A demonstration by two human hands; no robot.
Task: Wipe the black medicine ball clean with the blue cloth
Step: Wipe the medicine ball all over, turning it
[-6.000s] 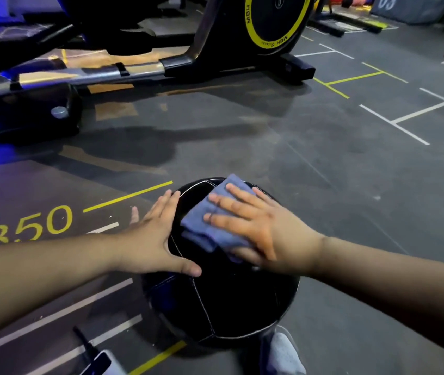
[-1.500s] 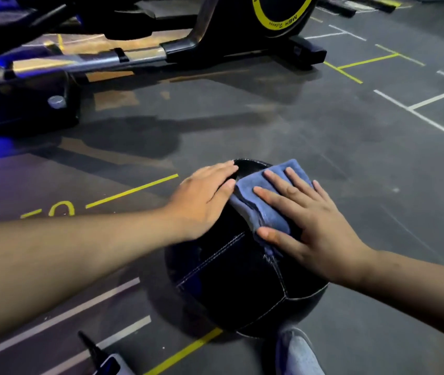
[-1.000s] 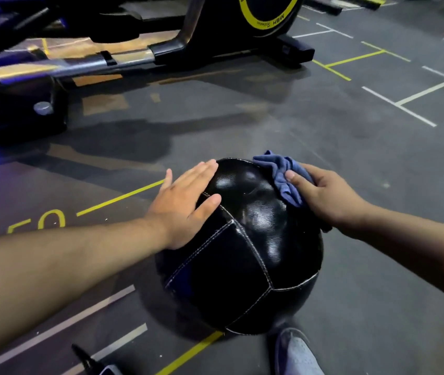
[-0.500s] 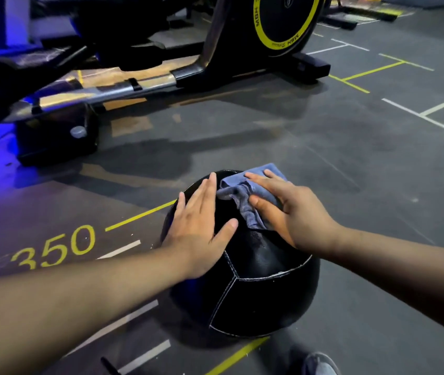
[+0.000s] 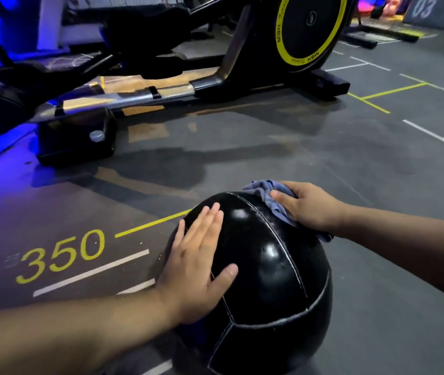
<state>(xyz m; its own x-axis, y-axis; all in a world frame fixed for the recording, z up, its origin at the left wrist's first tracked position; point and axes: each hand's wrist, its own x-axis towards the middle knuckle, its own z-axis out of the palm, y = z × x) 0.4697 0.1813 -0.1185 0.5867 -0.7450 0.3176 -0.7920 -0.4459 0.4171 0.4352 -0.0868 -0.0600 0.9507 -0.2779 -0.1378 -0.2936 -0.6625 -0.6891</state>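
The black medicine ball (image 5: 269, 277), shiny with white seams, sits on the grey gym floor low in the middle of the view. My left hand (image 5: 199, 263) lies flat on its left side, fingers straight and together, thumb spread. My right hand (image 5: 310, 207) is on the ball's upper right and holds the bunched blue cloth (image 5: 268, 194) against it, fingers curled over the fabric. Part of the cloth is hidden under that hand; a corner shows below the wrist.
A black and yellow elliptical machine (image 5: 304, 31) with a long metal rail (image 5: 123, 97) stands across the floor behind the ball. Yellow "350" marking (image 5: 61, 255) and painted lines lie to the left. White and yellow floor lines (image 5: 432, 133) run at the right.
My right hand has slid the cloth from the ball's top centre over to its upper right and bunched it. My left hand stays flat on the left side; the ball has turned a little.
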